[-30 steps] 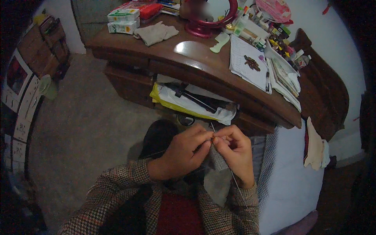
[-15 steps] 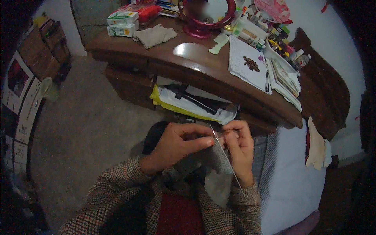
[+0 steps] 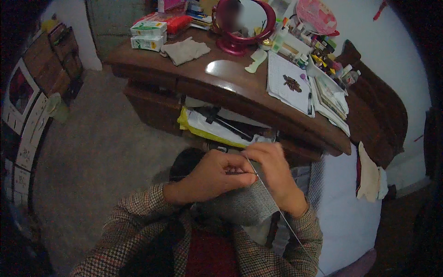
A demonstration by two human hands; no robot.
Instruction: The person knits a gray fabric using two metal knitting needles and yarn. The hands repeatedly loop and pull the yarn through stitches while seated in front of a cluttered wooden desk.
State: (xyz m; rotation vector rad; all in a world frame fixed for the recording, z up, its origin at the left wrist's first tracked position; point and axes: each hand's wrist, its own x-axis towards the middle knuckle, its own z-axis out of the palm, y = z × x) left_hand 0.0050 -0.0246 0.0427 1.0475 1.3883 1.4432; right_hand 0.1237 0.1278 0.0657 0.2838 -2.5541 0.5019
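Observation:
A piece of grey knitting [image 3: 247,206] hangs below my hands, above my lap. My left hand [image 3: 213,173] is closed on its upper edge, thumb and forefinger pinched by the stitches. A long thin knitting needle [image 3: 287,220] slants from between the hands down past my right wrist. My right hand [image 3: 273,171] bends over the needle's upper end, fingers curled together against the left fingertips. Its fingertips are partly hidden. A thin light line, yarn or another needle, sticks out left of my left hand.
A brown desk [image 3: 194,76] stands ahead, bearing a red-framed mirror [image 3: 232,46], a grey cloth [image 3: 185,51], a pale green comb [image 3: 256,61] and a notebook [image 3: 282,69]. Beneath it lies a yellow-edged bag [image 3: 203,129]. At right is a light-covered bed [image 3: 348,198].
My right hand has turned over and moved left, its fingers now reaching across the needle's top. The needle extends farther down to the right, and more of the grey knitting shows.

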